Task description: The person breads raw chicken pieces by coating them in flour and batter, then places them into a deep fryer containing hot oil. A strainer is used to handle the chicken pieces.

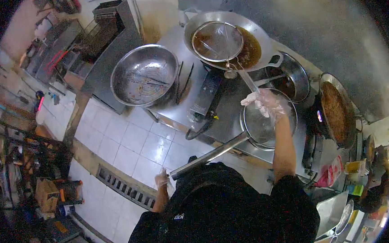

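Observation:
My right hand [267, 103], in a clear plastic glove, closes around the handle end of a round wire-mesh strainer [218, 41]. That strainer lies over a large wok [266, 48] of brown oil. Below my right hand and forearm is a second round strainer [260, 126], its long thick metal handle [210, 155] reaching down toward my body. My left hand [162, 181], also gloved, hangs low beside the far end of that handle, its fingers too small and blurred to make out.
A large metal bowl [144, 75] sits on the left of the steel counter [171, 42], with dark tongs [185, 81] beside it. Right of the wok are a dark pan [297, 76] and a wok of brown contents [337, 111]. White floor tiles [132, 130] and a drain grate [126, 186] lie at left.

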{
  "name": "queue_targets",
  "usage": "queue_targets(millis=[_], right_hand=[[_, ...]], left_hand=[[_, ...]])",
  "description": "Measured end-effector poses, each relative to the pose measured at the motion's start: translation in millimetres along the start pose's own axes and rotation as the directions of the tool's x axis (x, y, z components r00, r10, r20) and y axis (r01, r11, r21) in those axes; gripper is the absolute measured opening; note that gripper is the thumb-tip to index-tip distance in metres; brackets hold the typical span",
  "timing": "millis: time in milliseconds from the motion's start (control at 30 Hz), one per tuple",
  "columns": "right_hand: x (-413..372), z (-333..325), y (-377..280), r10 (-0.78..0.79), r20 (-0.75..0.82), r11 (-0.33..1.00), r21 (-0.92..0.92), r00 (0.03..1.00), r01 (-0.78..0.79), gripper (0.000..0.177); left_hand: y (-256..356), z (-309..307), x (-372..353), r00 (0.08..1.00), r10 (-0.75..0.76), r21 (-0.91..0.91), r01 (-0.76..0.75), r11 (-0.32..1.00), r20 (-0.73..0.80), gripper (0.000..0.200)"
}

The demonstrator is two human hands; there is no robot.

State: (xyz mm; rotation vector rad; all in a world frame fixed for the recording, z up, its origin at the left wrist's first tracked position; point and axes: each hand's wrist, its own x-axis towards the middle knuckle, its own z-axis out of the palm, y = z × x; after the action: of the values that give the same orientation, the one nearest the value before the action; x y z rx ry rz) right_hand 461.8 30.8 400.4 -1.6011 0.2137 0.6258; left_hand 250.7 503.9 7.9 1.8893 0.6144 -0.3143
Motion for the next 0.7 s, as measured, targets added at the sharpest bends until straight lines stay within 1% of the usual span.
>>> queue_targets(millis=[33, 67, 100, 133, 200, 233, 300, 333, 367, 400, 433, 533, 567, 633, 667, 700], right_hand=[[4, 3, 10, -0.028, -0.043, 0.999, -0.019, 0.999, 0.027, 0.029], [6, 8, 16, -0.056, -0.087, 0.998, -0.038, 0.995, 0.053, 0.030], [0, 16, 11, 0.026, -0.106, 0.999, -0.042, 0.994, -0.030, 0.030], [2, 18, 13, -0.006, -0.102, 1.000, 0.006, 0.995, 0.007, 0.028], [8, 18, 29, -0.072, -0.101, 0.991, 0.105, 0.992, 0.082, 0.024], [8, 20, 34, -0.154, -0.111, 0.977, 0.128, 0.982, 0.168, 0.022], [10, 26, 43, -0.207, -0.145, 0.938, 0.253, 0.968, 0.238, 0.022], [9, 26, 50, -0.228, -0.169, 0.910, 0.314, 0.959, 0.271, 0.023], [15, 21, 58, -0.263, -0.168, 0.937, 0.189, 0.950, 0.293, 0.030], [20, 16, 70, -0.308, -0.124, 0.910, 0.252, 0.943, 0.330, 0.029], [21, 16, 75, -0.357, -0.084, 0.877, 0.312, 0.930, 0.365, 0.029], [5, 3, 85, -0.612, -0.022, 0.728, 0.374, 0.790, 0.575, 0.034], [-3, -5, 88, -0.634, -0.013, 0.687, 0.449, 0.773, 0.571, 0.036], [-25, -28, 80, -0.538, -0.068, 0.710, 0.501, 0.840, 0.496, 0.039], [-40, -47, 74, -0.487, -0.057, 0.770, 0.443, 0.872, 0.459, 0.039], [-61, -54, 63, -0.557, -0.109, 0.787, 0.247, 0.823, 0.565, 0.037]], left_hand=[[-21, 14, 7, 0.995, 0.009, 0.074, -0.002, 0.997, -0.099, 0.039], [-66, 22, 28, 0.991, 0.115, 0.155, -0.104, 0.982, -0.067, 0.035], [-106, 29, 46, 0.975, 0.221, 0.233, -0.207, 0.950, -0.034, 0.031], [-139, 34, 61, 0.947, 0.322, 0.302, -0.307, 0.902, -0.001, 0.027], [-161, 45, 64, 0.963, 0.260, 0.239, -0.236, 0.942, -0.073, 0.017], [-162, 47, 61, 0.926, 0.374, 0.331, -0.337, 0.881, -0.052, 0.017], [-120, 49, 32, 0.907, 0.404, 0.033, -0.403, 0.915, -0.120, 0.019], [-84, 48, 10, 0.895, 0.418, -0.114, -0.436, 0.893, -0.154, 0.021], [-49, 46, -6, 0.947, 0.292, -0.139, -0.310, 0.941, -0.133, 0.022], [-34, 45, -12, 0.981, 0.162, -0.160, -0.179, 0.971, -0.110, 0.022], [-33, 46, -7, 0.986, -0.167, -0.458, 0.148, 0.877, -0.003, 0.021], [-36, 43, -4, 0.988, -0.072, -0.626, 0.142, 0.767, 0.137, 0.022], [-54, 47, 6, 0.958, 0.243, -0.777, -0.034, 0.628, 0.154, 0.024], [-62, 61, 26, 0.997, 0.066, -0.709, -0.027, 0.704, 0.027, 0.025], [-65, 65, 27, 0.999, -0.023, -0.671, -0.015, 0.741, -0.047, 0.026], [-52, 60, 19, 0.999, 0.033, -0.655, -0.049, 0.754, -0.036, 0.028]])
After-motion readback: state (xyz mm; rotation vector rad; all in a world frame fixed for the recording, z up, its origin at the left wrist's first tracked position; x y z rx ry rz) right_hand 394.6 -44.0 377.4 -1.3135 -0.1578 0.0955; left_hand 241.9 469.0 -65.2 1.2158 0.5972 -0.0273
